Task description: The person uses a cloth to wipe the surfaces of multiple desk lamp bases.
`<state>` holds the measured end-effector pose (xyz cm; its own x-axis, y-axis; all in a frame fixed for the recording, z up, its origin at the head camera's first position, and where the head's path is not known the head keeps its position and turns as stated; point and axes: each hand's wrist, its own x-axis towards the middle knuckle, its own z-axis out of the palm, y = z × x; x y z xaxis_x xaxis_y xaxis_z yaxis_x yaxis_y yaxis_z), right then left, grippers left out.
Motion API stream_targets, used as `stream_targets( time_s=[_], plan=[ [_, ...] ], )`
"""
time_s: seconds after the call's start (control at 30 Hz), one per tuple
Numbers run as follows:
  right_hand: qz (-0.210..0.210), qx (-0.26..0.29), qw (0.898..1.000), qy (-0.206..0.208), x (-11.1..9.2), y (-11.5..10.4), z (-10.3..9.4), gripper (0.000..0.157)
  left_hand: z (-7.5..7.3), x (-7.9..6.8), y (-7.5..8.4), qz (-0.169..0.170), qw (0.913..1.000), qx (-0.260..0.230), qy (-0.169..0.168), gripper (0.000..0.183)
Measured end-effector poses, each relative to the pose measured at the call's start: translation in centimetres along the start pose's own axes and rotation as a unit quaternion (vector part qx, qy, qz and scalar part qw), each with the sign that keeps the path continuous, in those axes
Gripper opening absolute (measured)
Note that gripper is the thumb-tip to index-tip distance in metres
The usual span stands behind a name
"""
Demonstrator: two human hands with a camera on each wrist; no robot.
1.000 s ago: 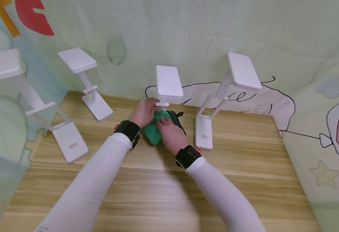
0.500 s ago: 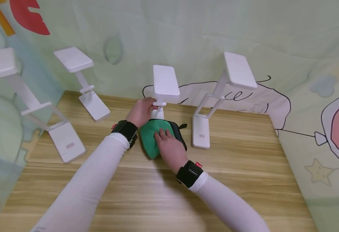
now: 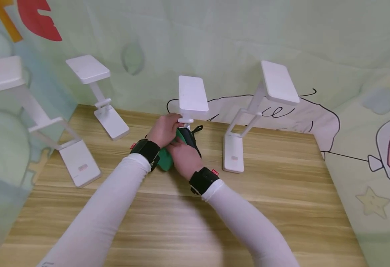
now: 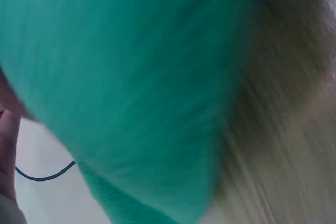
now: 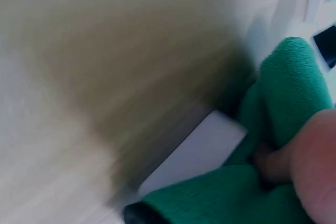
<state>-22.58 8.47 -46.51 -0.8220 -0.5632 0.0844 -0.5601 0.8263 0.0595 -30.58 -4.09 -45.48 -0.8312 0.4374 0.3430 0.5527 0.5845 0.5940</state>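
Note:
A small white desk lamp (image 3: 193, 93) with a flat head stands at the back middle of the wooden table (image 3: 281, 193). My left hand (image 3: 163, 129) grips its stem just under the head. My right hand (image 3: 181, 157) holds a green cloth (image 3: 164, 162) with a black backing (image 3: 189, 136), bunched up against the lamp's stem and base. The lamp's base is hidden in the head view. The blurred left wrist view is filled by the green cloth (image 4: 131, 87). In the right wrist view a fingertip (image 5: 315, 150) presses into the green cloth (image 5: 286, 87) above the white base (image 5: 194, 150).
Three more white lamps stand on the table: one to the right (image 3: 258, 115), one at the back left (image 3: 98, 98), one at the far left (image 3: 31, 111). A printed fabric backdrop (image 3: 215, 37) closes off the back and sides.
My right hand, which lay flat on the spread cloth over the base, has moved left and back toward the stem and now holds the cloth bunched up. The left hand has stayed on the stem.

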Motion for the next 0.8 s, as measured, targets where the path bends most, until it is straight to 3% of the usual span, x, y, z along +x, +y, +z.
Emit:
stream_targets(
  time_s=[0.23,0.47,0.63,0.8],
  plan=[
    [0.010,0.031,0.999,-0.006,0.2,1.8,-0.1,0.041,0.0,-0.1,-0.2,0.002,0.9999,-0.011,0.005,0.014],
    [0.047,0.050,0.997,-0.044,-1.3,2.9,-0.8,0.050,0.0,0.0,-0.4,0.008,0.9997,-0.022,0.007,0.015],
    [0.082,0.024,0.994,-0.070,-3.6,2.3,-1.4,0.045,0.3,0.1,-0.4,0.010,0.9998,-0.018,0.004,0.014],
    [0.078,-0.003,0.995,-0.068,-5.7,0.5,-2.2,0.043,0.5,0.2,-0.4,-0.003,0.9998,-0.019,0.003,0.013]
  ],
)
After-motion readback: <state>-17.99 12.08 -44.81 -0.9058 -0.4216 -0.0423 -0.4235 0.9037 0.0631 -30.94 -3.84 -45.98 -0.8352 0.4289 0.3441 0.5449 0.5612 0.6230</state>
